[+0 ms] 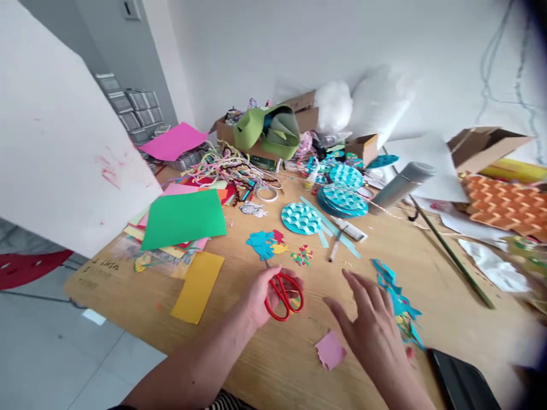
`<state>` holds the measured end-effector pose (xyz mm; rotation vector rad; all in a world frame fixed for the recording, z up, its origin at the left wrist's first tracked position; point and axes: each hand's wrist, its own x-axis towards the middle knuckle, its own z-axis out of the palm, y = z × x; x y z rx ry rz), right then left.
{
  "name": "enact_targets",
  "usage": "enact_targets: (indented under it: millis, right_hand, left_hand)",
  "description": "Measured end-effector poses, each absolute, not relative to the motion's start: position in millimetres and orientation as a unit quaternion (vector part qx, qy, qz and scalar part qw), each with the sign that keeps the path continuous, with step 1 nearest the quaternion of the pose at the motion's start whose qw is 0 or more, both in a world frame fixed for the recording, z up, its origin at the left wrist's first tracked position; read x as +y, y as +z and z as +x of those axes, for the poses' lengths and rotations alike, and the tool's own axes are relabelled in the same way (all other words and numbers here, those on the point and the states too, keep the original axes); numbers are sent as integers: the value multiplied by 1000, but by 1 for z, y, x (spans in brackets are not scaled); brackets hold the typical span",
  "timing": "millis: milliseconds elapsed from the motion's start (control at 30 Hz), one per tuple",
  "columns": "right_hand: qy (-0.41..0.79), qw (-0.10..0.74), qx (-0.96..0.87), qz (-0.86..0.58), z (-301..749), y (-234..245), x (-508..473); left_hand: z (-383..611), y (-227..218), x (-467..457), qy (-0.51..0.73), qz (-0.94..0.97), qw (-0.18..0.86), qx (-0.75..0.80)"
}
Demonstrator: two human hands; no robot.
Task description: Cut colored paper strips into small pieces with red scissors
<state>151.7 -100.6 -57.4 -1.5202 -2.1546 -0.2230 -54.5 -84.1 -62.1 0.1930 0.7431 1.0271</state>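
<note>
Red-handled scissors (pixel 284 296) lie in my left hand (pixel 265 293), loops toward me and blades pointing away. Small yellowish bits show through the loops by the fingers. My right hand (pixel 370 310) hovers over the table with its fingers spread, holding nothing. Between the hands, nearer to me, lies a pink paper scrap (pixel 330 349) with ragged edges. Just past the scissors are a blue paper fish (pixel 260 244), a red cutout (pixel 278 236) and a yellow cutout (pixel 280 249). A small heap of coloured paper bits (pixel 303 255) sits beside them.
Green paper (pixel 186 219) tops a stack at left, with a yellow sheet (pixel 198 287) nearby. Blue scraps (pixel 397 299) and a black phone-like object (pixel 464 378) lie right. Wavy-patterned discs (pixel 301 218), a knife or pen (pixel 335 246), a grey bottle (pixel 404 185) and a stick (pixel 453 256) stand beyond.
</note>
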Motion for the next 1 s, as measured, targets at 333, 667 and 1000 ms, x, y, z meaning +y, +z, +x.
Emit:
enact_targets:
  millis: [333,667,1000]
  right_hand:
    - [136,271,-794,-527,84,-74,-130]
    - [216,298,-674,-641,97,-58,-144]
    - [59,81,-653,-751,174,-79,-132]
  left_hand:
    - [-39,-60,-101,481,115,792,357]
    - [-45,-54,-113,462,196,782,369]
    - [-97,-77,-135,497,434,543,519]
